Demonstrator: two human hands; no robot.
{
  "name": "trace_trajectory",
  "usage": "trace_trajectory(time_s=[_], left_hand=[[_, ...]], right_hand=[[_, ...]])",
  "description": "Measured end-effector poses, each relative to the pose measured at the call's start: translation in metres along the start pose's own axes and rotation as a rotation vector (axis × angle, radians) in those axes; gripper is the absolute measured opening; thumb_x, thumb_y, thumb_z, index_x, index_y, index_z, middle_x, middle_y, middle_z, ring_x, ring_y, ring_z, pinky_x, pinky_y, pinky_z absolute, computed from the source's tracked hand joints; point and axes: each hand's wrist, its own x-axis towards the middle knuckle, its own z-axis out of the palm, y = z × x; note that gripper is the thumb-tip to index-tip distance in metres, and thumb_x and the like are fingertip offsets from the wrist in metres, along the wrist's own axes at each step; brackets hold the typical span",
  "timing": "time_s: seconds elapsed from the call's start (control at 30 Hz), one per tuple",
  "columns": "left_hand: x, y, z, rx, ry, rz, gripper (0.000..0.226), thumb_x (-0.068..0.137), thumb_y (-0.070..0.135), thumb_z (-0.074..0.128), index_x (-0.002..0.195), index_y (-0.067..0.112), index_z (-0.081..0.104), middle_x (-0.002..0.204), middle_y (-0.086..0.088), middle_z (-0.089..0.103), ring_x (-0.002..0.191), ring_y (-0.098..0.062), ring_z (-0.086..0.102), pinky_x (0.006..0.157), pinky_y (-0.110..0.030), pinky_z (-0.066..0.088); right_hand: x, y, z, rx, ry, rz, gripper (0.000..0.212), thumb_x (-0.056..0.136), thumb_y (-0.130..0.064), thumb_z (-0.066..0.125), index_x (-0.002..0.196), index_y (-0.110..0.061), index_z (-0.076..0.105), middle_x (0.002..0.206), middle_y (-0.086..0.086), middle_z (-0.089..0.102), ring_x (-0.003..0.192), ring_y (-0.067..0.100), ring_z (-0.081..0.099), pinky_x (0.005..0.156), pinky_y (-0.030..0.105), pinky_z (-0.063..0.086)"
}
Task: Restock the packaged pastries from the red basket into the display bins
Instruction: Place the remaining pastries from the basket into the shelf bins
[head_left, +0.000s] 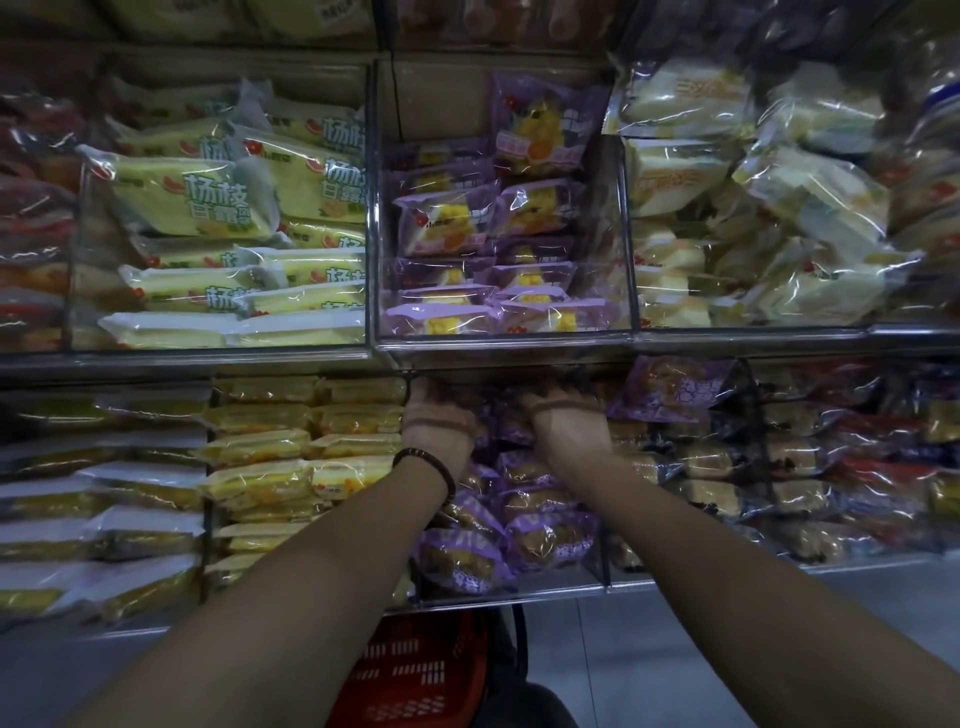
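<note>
A person reaches both arms into the lower display bin (519, 592) of purple-wrapped pastries (550, 538). The left hand (434, 415) and right hand (563, 415) sit deep at the back of that bin, fingers hidden under the shelf above, so their grip cannot be told. The red basket (415, 670) stands on the floor directly below the bin.

A shop: shelf bins (501, 340) packed with wrapped pastries (447, 228), red basket (415, 670) below
</note>
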Motion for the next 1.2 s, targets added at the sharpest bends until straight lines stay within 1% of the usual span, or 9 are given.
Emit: trace_trajectory(time_s=[0.2,0.33,0.4,0.5,0.67,0.77,0.9,1.07,1.2], left_hand=[[0.0,0.007,-0.007,0.123,0.011,-0.024,0.037,0.108,0.028,0.039,0.136,0.027,0.063,0.14,-0.001,0.065,0.14,-0.033,0.043,0.123,-0.055,0.016],[0.002,0.01,-0.008,0.137,0.049,-0.053,0.043,0.11,0.028,0.037,0.15,0.022,0.051,0.159,-0.007,0.046,0.147,-0.035,0.034,0.123,-0.051,0.019],[0.004,0.01,-0.006,0.11,0.079,-0.073,0.043,0.111,0.027,0.034,0.151,0.019,0.047,0.159,-0.01,0.044,0.145,-0.035,0.036,0.121,-0.048,0.023],[0.009,0.008,0.0,0.084,0.112,-0.103,0.044,0.111,0.029,0.033,0.151,0.023,0.047,0.158,-0.009,0.046,0.144,-0.034,0.038,0.118,-0.048,0.027],[0.007,0.018,-0.001,0.12,0.072,-0.016,0.034,0.107,0.014,0.045,0.132,0.016,0.068,0.136,-0.006,0.067,0.13,-0.032,0.058,0.105,-0.045,0.047],[0.006,0.016,0.004,0.073,0.057,0.008,0.028,0.105,0.017,0.05,0.121,0.016,0.074,0.124,-0.004,0.073,0.117,-0.029,0.067,0.091,-0.042,0.058],[0.007,0.012,-0.003,-0.011,0.087,0.009,0.028,0.105,0.024,0.051,0.121,0.019,0.074,0.126,0.001,0.072,0.12,-0.025,0.066,0.088,-0.033,0.051],[0.004,0.007,-0.002,-0.009,0.191,0.027,0.025,0.103,0.02,0.053,0.107,0.02,0.078,0.109,0.004,0.076,0.106,-0.022,0.071,0.075,-0.03,0.044],[0.013,0.006,-0.009,-0.037,0.174,0.007,0.028,0.105,0.022,0.051,0.117,0.017,0.076,0.122,0.001,0.074,0.117,-0.024,0.069,0.077,-0.029,0.042]], right_hand=[[-0.01,0.013,-0.031,-0.023,0.158,-0.1,0.045,0.088,-0.015,0.071,0.129,-0.032,0.064,0.116,0.006,0.068,0.105,0.035,0.066,0.091,0.042,0.052],[-0.013,0.007,-0.026,-0.104,0.163,-0.119,0.029,0.093,-0.031,0.07,0.122,-0.035,0.068,0.116,0.0,0.072,0.116,0.031,0.063,0.107,0.045,0.041],[-0.008,0.001,-0.021,-0.122,0.121,-0.115,0.034,0.088,-0.041,0.076,0.12,-0.036,0.067,0.12,-0.002,0.071,0.125,0.032,0.058,0.109,0.047,0.038],[0.001,-0.001,-0.012,-0.125,0.032,-0.094,0.054,0.072,-0.049,0.088,0.118,-0.036,0.064,0.117,-0.003,0.069,0.119,0.033,0.06,0.098,0.044,0.047],[0.002,-0.006,-0.008,-0.102,0.029,-0.1,0.044,0.083,-0.018,0.075,0.124,-0.032,0.064,0.122,0.003,0.066,0.115,0.036,0.061,0.091,0.04,0.05],[0.0,-0.003,-0.004,-0.104,0.003,-0.101,0.052,0.085,-0.014,0.073,0.132,-0.031,0.059,0.126,0.005,0.065,0.117,0.037,0.059,0.09,0.039,0.049],[-0.008,-0.002,0.003,-0.097,-0.009,-0.085,0.049,0.085,-0.02,0.075,0.129,-0.035,0.061,0.119,0.003,0.069,0.111,0.033,0.061,0.086,0.038,0.053],[-0.017,0.005,0.004,-0.112,0.057,-0.088,0.037,0.088,-0.025,0.074,0.122,-0.039,0.069,0.114,-0.002,0.071,0.108,0.031,0.065,0.077,0.038,0.055],[-0.014,0.007,0.009,-0.11,0.054,-0.093,0.046,0.087,-0.023,0.073,0.131,-0.038,0.065,0.123,0.001,0.069,0.114,0.032,0.063,0.083,0.041,0.055]])
